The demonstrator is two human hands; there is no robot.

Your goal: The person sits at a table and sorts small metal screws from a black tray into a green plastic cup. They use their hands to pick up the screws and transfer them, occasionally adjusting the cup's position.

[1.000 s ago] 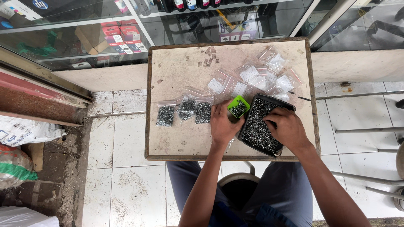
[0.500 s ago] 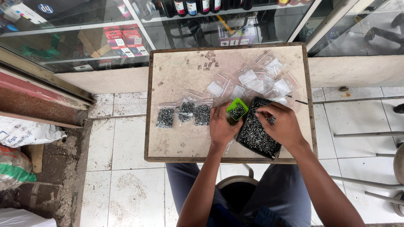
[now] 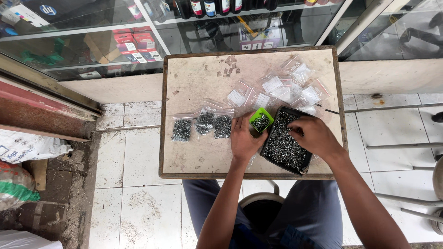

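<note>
Left hand (image 3: 243, 137) lay flat on the small square table (image 3: 194, 83), fingers loosely spread, fingertips touching the near side of a small green cup (image 3: 261, 119) holding a few screws. It clamped nothing. Right hand (image 3: 314, 135) sat inside the black tray (image 3: 285, 143) of dark screws, fingers curled down into the pile. Couldn't tell whether it had screws pinched. The hands were apart, with the cup and the tray's left edge between them. The tray sat at the table's near right, angled, with the cup just off its far-left corner. Three filled clear bags of screws (image 3: 203, 124) lay in a row left of the left hand. A heap of empty clear bags (image 3: 284, 87) lay beyond the tray, toward the far right. A glass display case (image 3: 115, 37) stood behind the table.
</note>
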